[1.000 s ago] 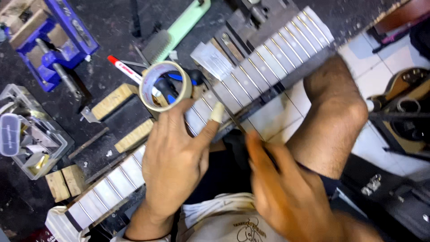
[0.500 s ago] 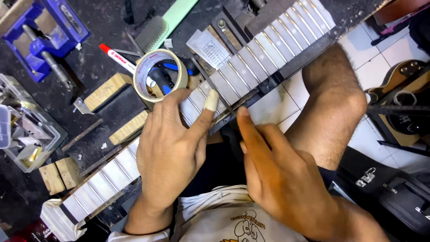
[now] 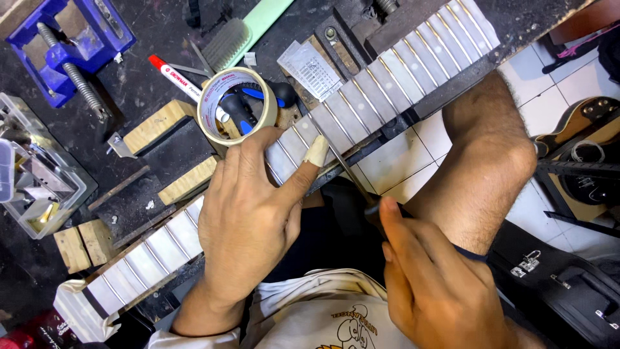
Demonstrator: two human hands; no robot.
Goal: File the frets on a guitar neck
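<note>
- Since a moment ago, both hands have settled lower along the guitar neck [image 3: 361, 103], and the tape roll [image 3: 237, 106] sits nearer the left fingertips.
- Head view: the left hand [image 3: 248, 223] lies flat and spread on the neck, pressing it to the bench [image 3: 148, 39]; its thumb, wrapped in tape, rests on the taped fretboard beside a fret.
- Closed in a fist, the right hand [image 3: 433, 284] grips the dark handle of a thin tool [image 3: 345, 168], whose tip meets the neck edge just beside the thumb.
- Wooden blocks [image 3: 158, 126] prop the neck; a blue vise [image 3: 71, 45] and a red marker [image 3: 174, 76] lie beyond.
</note>
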